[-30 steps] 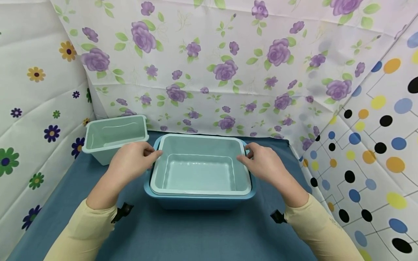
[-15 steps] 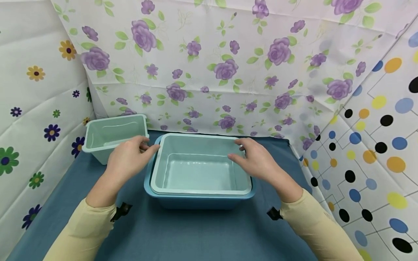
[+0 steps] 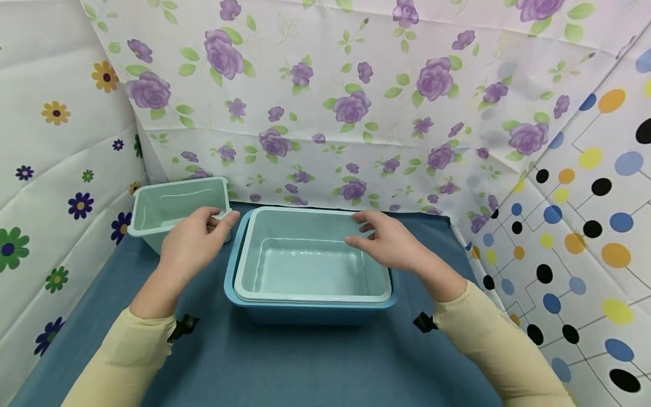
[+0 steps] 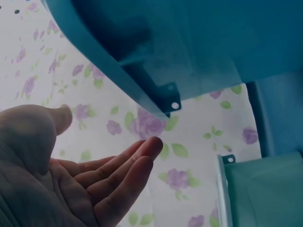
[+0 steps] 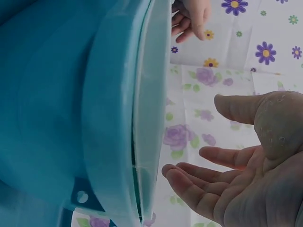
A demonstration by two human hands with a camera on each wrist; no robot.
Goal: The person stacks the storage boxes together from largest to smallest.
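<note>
A pale aqua rectangular bin (image 3: 312, 271) sits nested inside a larger blue bin (image 3: 310, 315) at the middle of the table. To its left stands a smaller pale green bin (image 3: 175, 196). My left hand (image 3: 190, 240) hovers in front of the green bin's right end; in the left wrist view its fingers (image 4: 125, 187) are loosely bent and hold nothing. Over the right part of the aqua bin is my right hand (image 3: 391, 240), thumb and fingers apart. The right wrist view shows that hand's palm (image 5: 255, 189) holding nothing, apart from the bins' rims.
A blue cloth (image 3: 325, 362) covers the table. Behind it hangs a flowered sheet (image 3: 315, 113), with a daisy-print sheet (image 3: 61, 169) on the left and a dotted sheet (image 3: 569, 243) on the right.
Both hands have come away from the aqua bin's side rims. The left hand has moved left toward the green bin, the right hand leftward over the aqua bin. The bins stay put.
</note>
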